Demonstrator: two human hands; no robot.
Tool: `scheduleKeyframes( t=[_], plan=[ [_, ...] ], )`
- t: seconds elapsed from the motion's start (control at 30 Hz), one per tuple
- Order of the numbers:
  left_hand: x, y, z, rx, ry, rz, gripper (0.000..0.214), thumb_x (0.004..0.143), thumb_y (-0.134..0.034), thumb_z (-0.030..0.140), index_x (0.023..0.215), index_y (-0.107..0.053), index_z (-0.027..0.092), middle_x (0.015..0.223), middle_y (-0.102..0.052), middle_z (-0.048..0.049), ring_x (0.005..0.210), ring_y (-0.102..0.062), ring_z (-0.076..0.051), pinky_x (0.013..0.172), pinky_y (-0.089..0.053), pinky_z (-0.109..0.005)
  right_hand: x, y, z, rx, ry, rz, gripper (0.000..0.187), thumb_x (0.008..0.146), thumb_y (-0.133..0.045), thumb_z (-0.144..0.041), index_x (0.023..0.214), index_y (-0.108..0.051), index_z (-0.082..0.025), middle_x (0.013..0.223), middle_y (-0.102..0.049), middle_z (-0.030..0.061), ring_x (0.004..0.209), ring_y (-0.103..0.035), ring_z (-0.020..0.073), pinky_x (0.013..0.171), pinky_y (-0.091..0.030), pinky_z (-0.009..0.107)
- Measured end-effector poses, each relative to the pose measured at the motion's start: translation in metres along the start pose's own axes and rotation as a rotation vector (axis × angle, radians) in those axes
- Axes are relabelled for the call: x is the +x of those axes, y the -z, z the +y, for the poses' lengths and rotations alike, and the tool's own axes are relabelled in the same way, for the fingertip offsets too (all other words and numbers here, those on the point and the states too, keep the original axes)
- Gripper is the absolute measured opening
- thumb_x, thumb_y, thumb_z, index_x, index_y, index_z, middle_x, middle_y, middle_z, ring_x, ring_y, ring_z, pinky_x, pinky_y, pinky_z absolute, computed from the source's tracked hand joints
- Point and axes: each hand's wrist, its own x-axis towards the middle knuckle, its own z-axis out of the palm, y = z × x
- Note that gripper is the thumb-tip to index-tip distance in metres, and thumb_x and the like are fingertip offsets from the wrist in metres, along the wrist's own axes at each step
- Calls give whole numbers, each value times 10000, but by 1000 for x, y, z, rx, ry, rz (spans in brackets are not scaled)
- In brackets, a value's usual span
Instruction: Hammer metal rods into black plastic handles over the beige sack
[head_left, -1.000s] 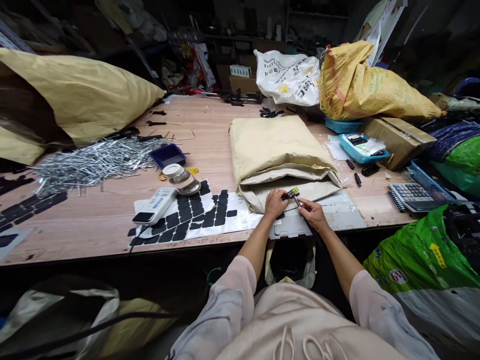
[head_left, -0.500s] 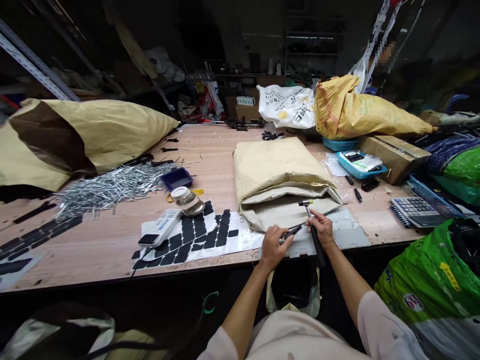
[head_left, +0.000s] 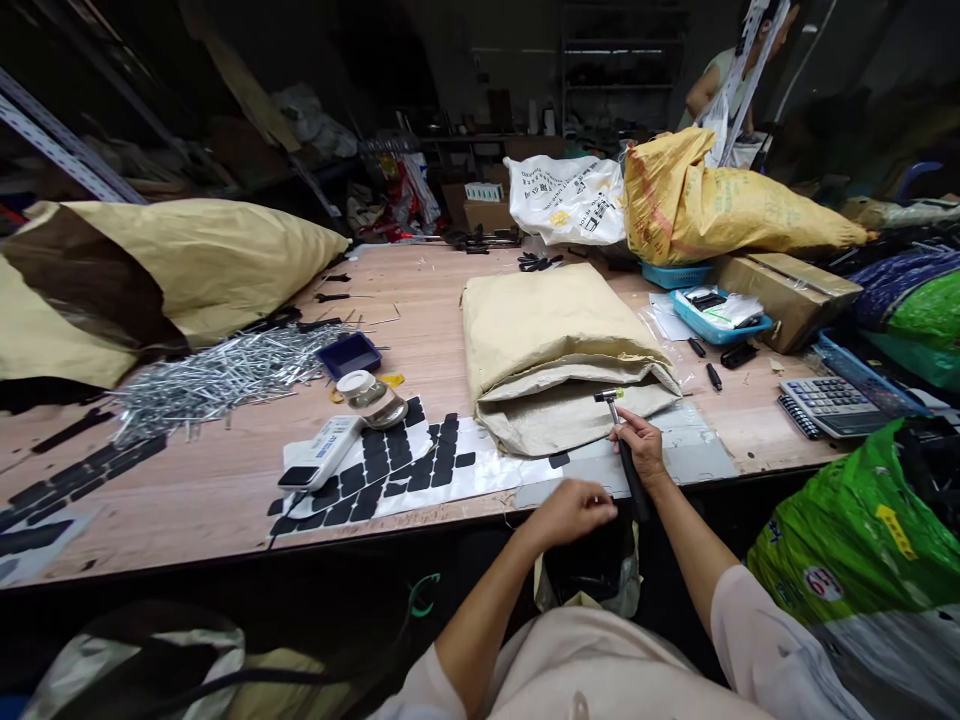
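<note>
My right hand [head_left: 640, 447] is closed round a small hammer [head_left: 628, 462] with a yellow-tipped metal head and a black handle, held over the front edge of the table. My left hand [head_left: 574, 512] is just off that edge, its fingers curled; anything inside them is hidden. Beneath it hangs an open bag [head_left: 628, 585] with a dark inside. A folded tan paper sack [head_left: 551, 315] lies in front of my hands, its open mouth facing me. Under the hammer is a grey board [head_left: 694, 447], and a small black pad [head_left: 559, 460] lies near its left end.
Metal rods [head_left: 225, 380] are heaped left, beside a blue tray [head_left: 350, 355], a lidded jar [head_left: 373, 400] and a white box [head_left: 324, 452]. A calculator [head_left: 832, 405], carton [head_left: 784, 295] and green sack [head_left: 840, 540] stand right. A person [head_left: 720, 85] is behind.
My left hand has dropped toward me off the table edge, and the black-handled piece it held no longer shows. My right hand keeps the hammer. The person behind has come further into view.
</note>
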Motion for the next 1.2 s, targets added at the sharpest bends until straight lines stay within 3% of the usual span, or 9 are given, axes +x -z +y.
scheduleKeyframes(
  t=[0.1, 0.2, 0.3, 0.43, 0.57, 0.87, 1.07, 1.2],
  plan=[
    [50, 45, -4, 154, 30, 302, 282, 939, -505, 332, 954, -741, 179, 850, -706, -30, 788, -613, -160, 707, -441, -251, 0, 0, 1, 4, -1, -11, 486, 719, -700, -343, 1151, -719, -120, 597, -661, -21, 425, -516, 116, 466, -420, 264],
    [100, 78, -18, 429, 135, 570, 271, 920, -524, 242, 1118, -705, 201, 1161, -650, -87, 1031, -587, -212, 875, -450, -307, 1, 0, 3, -1, 2, -23, 474, 722, -692, -335, 1146, -720, -126, 592, -659, -23, 420, -516, 116, 455, -411, 260],
    [135, 94, -32, 612, 199, 596, 283, 937, -506, 235, 1164, -674, 218, 1236, -608, -104, 1143, -531, -252, 962, -422, -369, 3, 0, 5, -4, 7, -35, 465, 726, -681, -323, 1146, -721, -130, 594, -664, -20, 420, -518, 116, 456, -420, 261],
    [155, 98, -43, 668, 299, 525, 232, 948, -494, 226, 1064, -692, 196, 1156, -636, -115, 1166, -510, -266, 980, -403, -393, 4, 0, 7, 1, 5, -44, 473, 733, -676, -322, 1164, -715, -131, 598, -663, -20, 419, -513, 114, 453, -426, 261],
    [146, 90, -47, 629, 300, 505, 222, 945, -527, 273, 1069, -701, 214, 1134, -629, -98, 1153, -503, -256, 969, -398, -372, 4, 1, 9, 4, 3, -46, 475, 746, -679, -328, 1174, -708, -126, 602, -664, -20, 421, -517, 112, 457, -426, 259],
    [76, 51, -69, 390, 11, 555, 269, 932, -585, 350, 1150, -721, 273, 1004, -591, -54, 986, -528, -210, 917, -416, -348, 3, -1, 6, -42, -14, -45, 502, 734, -677, -367, 1173, -710, -124, 597, -655, -19, 425, -508, 115, 459, -432, 263],
    [72, 49, -74, 225, -40, 664, 397, 800, -693, 236, 1197, -674, 215, 951, -616, -33, 940, -560, -195, 907, -454, -328, 2, -3, 4, -38, -35, -42, 522, 700, -693, -360, 1163, -716, -119, 578, -650, -27, 410, -494, 110, 440, -424, 252],
    [77, 52, -82, 163, -17, 677, 219, 809, -659, 224, 1022, -709, 218, 936, -628, -32, 920, -578, -192, 862, -476, -319, 3, -4, 5, -26, -51, -50, 531, 691, -696, -349, 1167, -714, -115, 572, -646, -32, 404, -493, 110, 422, -420, 243]
  ],
)
